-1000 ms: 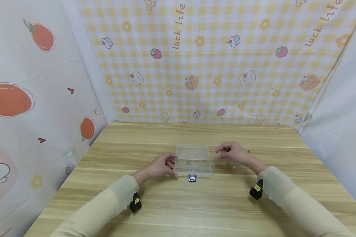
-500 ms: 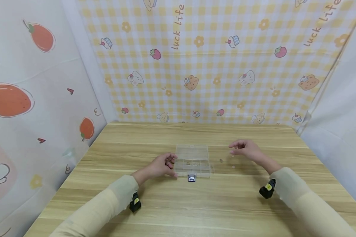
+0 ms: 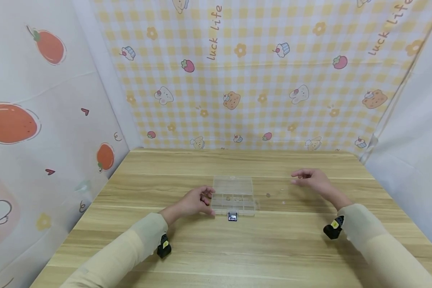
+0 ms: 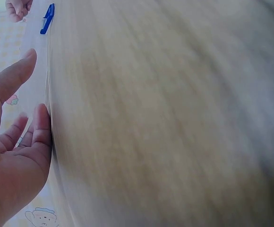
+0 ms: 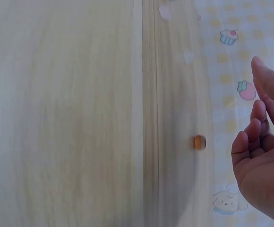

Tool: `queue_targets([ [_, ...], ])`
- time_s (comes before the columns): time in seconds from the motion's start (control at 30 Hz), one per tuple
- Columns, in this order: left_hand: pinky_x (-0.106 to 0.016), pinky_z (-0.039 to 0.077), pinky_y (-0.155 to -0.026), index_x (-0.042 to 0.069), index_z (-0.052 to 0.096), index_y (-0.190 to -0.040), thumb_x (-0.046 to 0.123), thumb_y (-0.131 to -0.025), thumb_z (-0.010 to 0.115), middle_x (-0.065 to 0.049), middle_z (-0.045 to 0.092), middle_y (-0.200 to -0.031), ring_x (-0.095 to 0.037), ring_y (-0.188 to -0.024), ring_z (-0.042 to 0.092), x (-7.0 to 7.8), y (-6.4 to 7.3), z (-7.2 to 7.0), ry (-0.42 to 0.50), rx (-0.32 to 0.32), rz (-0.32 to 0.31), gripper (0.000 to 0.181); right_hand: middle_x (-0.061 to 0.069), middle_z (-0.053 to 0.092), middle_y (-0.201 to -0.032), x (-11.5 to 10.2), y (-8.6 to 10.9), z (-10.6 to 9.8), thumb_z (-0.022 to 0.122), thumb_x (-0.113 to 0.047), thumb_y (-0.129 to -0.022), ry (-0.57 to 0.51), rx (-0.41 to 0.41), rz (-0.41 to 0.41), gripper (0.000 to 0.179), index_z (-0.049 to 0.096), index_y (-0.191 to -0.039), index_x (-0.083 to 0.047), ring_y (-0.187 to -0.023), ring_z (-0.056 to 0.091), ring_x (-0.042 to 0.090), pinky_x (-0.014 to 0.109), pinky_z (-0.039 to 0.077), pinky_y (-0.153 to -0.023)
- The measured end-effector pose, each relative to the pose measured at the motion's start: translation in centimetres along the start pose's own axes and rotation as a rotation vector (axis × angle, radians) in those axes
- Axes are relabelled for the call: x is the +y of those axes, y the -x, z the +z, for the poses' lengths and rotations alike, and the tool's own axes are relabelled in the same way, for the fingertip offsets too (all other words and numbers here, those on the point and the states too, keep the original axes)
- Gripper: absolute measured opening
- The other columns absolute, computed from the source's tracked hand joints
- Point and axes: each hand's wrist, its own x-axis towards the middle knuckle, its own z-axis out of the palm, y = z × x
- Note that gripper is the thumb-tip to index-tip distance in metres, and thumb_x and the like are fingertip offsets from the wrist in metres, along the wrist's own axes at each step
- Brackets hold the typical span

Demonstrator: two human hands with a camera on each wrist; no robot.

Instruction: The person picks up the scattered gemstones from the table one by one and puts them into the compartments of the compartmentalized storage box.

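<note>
A clear plastic compartment box lies with its lid laid back and a blue-edged latch at its front. Small pieces, too small to identify, sit in its back row. My left hand is at the box's left side, fingers loosely bent and thumb extended near the front corner. To the right, my right hand hovers over the table, thumb and fingers apart with nothing visible between them. Near its fingers in the right wrist view is a small orange-brown rounded piece, hidden in the head view.
Between box and right hand lie a greyish small piece, a pale one and a pinkish one. The wooden table ends at a checked cloth behind; white cloths hang at both sides.
My right hand has moved away from the box to the right, uncovering small pieces on the table. My left hand and the box have stayed in place.
</note>
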Motion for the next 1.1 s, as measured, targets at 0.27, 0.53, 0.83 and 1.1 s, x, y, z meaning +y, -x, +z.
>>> queue_targets([
  [0.27, -0.030, 0.048, -0.077, 0.002, 0.054, -0.126, 0.003, -0.066, 0.089, -0.009, 0.054, -0.111, -0.021, -0.090, 0.053, 0.1, 0.0, 0.0, 0.007, -0.005, -0.011, 0.069, 0.017, 0.059, -0.115, 1.9, -0.5, -1.1, 0.074, -0.030, -0.088, 0.055, 0.006, 0.032, 0.046, 0.065, -0.121, 0.001, -0.101, 0.051, 0.026, 0.032, 0.044, -0.080],
  [0.53, -0.031, 0.048, -0.077, 0.002, 0.055, -0.126, 0.004, -0.066, 0.089, -0.009, 0.054, -0.110, -0.021, -0.090, 0.054, 0.1, 0.0, 0.0, -0.002, 0.001, -0.012, 0.069, 0.021, 0.055, -0.121, 3.3, -0.8, -1.9, 0.074, -0.029, -0.087, 0.034, -0.013, 0.050, 0.048, 0.063, -0.122, 0.002, -0.109, 0.048, 0.031, 0.039, 0.039, -0.087],
  [0.83, -0.032, 0.048, -0.078, 0.001, 0.055, -0.126, 0.003, -0.067, 0.088, -0.009, 0.054, -0.110, -0.021, -0.090, 0.054, 0.4, 0.1, 0.0, -0.016, 0.000, -0.013, 0.068, 0.016, 0.058, -0.114, 4.5, -1.3, -2.2, 0.075, -0.033, -0.085, 0.042, -0.029, 0.058, 0.050, 0.064, -0.121, 0.002, -0.100, 0.049, 0.026, 0.035, 0.040, -0.083],
  [1.1, -0.032, 0.048, -0.078, 0.001, 0.055, -0.126, 0.003, -0.068, 0.088, -0.010, 0.054, -0.110, -0.021, -0.090, 0.054, 0.6, 0.3, 0.0, -0.019, 0.003, -0.015, 0.067, 0.010, 0.060, -0.105, 5.2, -1.6, -2.2, 0.076, -0.034, -0.085, 0.061, -0.046, 0.073, 0.049, 0.065, -0.118, 0.000, -0.095, 0.051, 0.024, 0.035, 0.040, -0.081],
])
